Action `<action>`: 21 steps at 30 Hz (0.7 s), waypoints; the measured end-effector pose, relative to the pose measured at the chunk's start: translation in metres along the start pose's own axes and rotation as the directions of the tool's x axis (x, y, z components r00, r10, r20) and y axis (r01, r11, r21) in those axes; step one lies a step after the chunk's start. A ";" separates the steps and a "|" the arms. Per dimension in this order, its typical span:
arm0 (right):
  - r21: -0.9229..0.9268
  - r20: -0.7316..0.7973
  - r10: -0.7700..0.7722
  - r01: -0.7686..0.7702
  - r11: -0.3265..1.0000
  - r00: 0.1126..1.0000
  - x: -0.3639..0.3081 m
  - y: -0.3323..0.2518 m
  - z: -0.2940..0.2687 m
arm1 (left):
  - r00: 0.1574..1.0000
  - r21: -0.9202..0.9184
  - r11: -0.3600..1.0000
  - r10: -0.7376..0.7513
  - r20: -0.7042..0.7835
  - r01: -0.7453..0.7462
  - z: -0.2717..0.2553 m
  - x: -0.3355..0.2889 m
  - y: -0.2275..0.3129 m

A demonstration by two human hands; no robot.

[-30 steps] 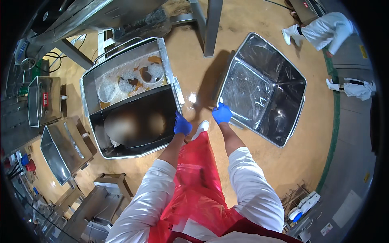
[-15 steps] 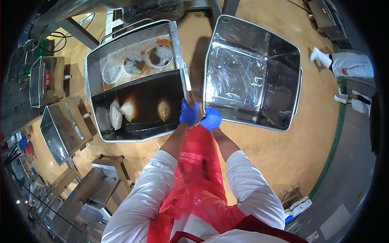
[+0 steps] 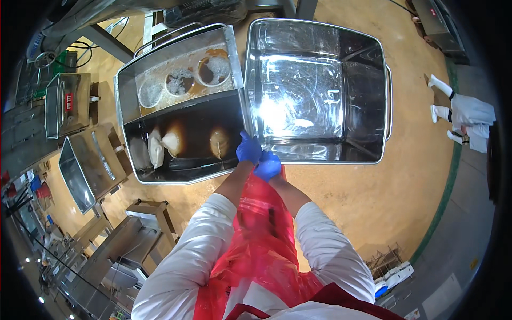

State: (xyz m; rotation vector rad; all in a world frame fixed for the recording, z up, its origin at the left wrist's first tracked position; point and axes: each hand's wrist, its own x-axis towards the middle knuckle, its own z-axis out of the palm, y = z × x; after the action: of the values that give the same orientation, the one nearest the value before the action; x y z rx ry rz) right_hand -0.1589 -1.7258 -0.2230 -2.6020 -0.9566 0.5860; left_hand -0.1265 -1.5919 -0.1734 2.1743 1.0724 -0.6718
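My left hand (image 3: 249, 149), in a blue glove, is closed on the near right rim of a metal tub (image 3: 124, 96). The tub holds dark brown liquid with pale lumps (image 3: 172, 143) in its near part. Foamy liquid and round openings (image 3: 214, 70) show in its far part. Beside it, my right hand (image 3: 268, 166), also gloved in blue, grips the near left corner of a bare, shiny metal bin (image 3: 364, 88). The two containers stand side by side, their near corners meeting at my hands. My fingertips are partly hidden.
More metal bins (image 3: 88, 170) stand on the tan floor at the left, with steel equipment (image 3: 128, 240) below them. People in white (image 3: 472, 112) are at the far right. A rack (image 3: 389, 266) sits at the lower right. Machine framing (image 3: 109, 42) crosses the top.
The shiny bin has swung and shifted left, closing the gap to the tub. My right hand has moved left and slightly nearer with it. My left hand stays at the tub's rim.
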 end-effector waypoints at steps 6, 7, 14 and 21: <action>-0.002 -0.003 -0.023 0.023 1.000 1.000 -0.005 0.003 -0.012 | 0.999 0.029 0.999 -0.039 0.031 0.038 -0.002 -0.008 0.011; 0.093 0.025 0.022 -0.025 0.995 0.999 -0.002 -0.001 -0.018 | 0.999 0.043 0.999 -0.033 0.017 0.032 -0.004 -0.008 0.012; 0.042 0.084 0.050 -0.053 0.998 0.995 0.005 -0.007 -0.054 | 0.997 0.104 0.994 -0.034 0.067 0.027 0.010 0.019 0.004; 0.129 -0.036 -0.024 0.029 0.991 0.999 -0.001 0.007 -0.045 | 0.998 0.071 0.995 -0.061 -0.032 0.063 0.001 0.046 0.012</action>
State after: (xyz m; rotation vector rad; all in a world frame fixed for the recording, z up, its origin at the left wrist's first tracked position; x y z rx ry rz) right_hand -0.1343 -1.7382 -0.1866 -2.4730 -0.9096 0.5746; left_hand -0.0919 -1.5744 -0.2013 2.2262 1.1520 -0.7175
